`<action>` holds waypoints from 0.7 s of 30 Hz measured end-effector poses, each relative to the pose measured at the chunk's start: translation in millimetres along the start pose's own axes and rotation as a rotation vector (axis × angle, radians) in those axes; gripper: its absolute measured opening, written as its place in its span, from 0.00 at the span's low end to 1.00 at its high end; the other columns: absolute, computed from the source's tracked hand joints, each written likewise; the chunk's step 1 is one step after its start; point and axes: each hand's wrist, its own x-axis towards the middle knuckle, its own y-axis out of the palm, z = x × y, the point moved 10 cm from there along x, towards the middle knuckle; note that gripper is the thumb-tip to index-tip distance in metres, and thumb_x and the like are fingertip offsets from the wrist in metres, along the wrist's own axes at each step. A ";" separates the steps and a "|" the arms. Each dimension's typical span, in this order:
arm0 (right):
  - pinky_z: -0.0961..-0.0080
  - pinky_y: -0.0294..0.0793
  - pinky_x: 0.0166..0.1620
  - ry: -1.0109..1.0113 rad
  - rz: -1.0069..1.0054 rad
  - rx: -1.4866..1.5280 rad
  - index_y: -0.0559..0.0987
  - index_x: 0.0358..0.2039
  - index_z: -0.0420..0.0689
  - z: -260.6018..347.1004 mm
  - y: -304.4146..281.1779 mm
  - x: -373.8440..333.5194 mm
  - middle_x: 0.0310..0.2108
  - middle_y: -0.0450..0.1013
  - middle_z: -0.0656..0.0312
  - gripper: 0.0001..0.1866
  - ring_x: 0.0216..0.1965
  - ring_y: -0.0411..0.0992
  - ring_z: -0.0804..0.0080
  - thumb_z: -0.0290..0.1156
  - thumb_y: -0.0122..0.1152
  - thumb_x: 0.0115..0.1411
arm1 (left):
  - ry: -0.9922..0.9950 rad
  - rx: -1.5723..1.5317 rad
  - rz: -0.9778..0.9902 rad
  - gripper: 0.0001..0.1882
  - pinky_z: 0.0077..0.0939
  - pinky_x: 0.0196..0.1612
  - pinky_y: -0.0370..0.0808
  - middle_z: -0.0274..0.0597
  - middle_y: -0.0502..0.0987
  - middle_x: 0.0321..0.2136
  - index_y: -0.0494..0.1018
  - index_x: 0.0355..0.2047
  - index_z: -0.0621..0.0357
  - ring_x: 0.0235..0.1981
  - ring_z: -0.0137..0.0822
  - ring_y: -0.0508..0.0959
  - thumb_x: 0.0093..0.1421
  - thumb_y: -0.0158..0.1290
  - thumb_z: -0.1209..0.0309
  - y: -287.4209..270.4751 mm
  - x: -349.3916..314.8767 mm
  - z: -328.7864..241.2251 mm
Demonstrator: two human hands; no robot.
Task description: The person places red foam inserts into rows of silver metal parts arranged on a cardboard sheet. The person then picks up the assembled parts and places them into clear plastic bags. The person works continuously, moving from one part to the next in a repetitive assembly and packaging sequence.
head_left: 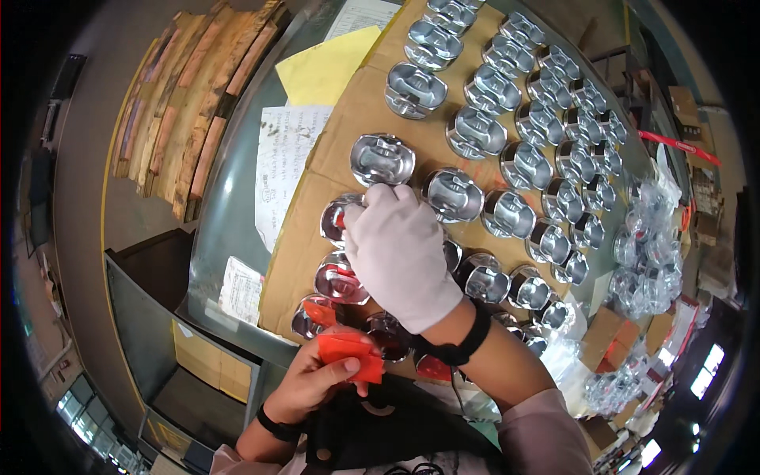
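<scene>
My bare left hand (328, 366) is closed around a stack of flat red pieces (348, 352), maybe slips or small bags, thumb on top. My right hand (400, 249), in a white glove, reaches over the near-left rows of shiny metal pistons. Its fingers are curled down at a piston (331, 218) with red showing inside it, and their tips are partly hidden. Just beyond the glove stands another piston (382, 159), its hollow side up. Closer to me, a piston (340, 279) has red in its hollow, and a red piece (320, 313) pokes up at the one below.
Several rows of pistons (526, 165) cover the cardboard sheet (317, 186) on the table. Handwritten paper (285, 166) and a yellow sheet (328, 63) lie along its left edge. Plastic-wrapped parts (649, 249) are at right; a wooden pallet (194, 107) stands far left.
</scene>
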 end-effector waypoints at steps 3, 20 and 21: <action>0.64 0.71 0.39 0.008 -0.071 0.122 0.79 0.26 0.47 -17.9 -2.4 -2.6 0.31 0.70 0.59 0.06 0.36 0.70 0.59 0.33 0.65 0.48 | 0.050 -0.035 0.077 0.23 0.32 0.39 0.79 0.52 0.71 0.52 0.62 0.58 0.65 0.48 0.42 0.76 0.62 0.49 0.77 17.9 5.8 -13.7; 0.74 0.72 0.28 0.220 -0.081 0.765 0.78 0.27 0.40 -72.0 -59.0 -15.2 0.21 0.74 0.56 0.06 0.21 0.74 0.66 0.29 0.62 0.51 | 0.328 0.134 -0.309 0.10 0.17 0.20 0.71 0.44 0.78 0.28 0.70 0.39 0.61 0.22 0.29 0.76 0.61 0.58 0.70 -5.2 19.4 -54.4; 0.72 0.73 0.30 0.206 -0.196 0.699 0.78 0.27 0.41 -77.2 -58.2 -3.3 0.23 0.75 0.57 0.05 0.24 0.74 0.64 0.29 0.63 0.51 | 0.325 0.147 -0.332 0.11 0.18 0.19 0.70 0.46 0.77 0.28 0.70 0.38 0.61 0.21 0.30 0.75 0.61 0.57 0.69 -4.6 18.6 -55.7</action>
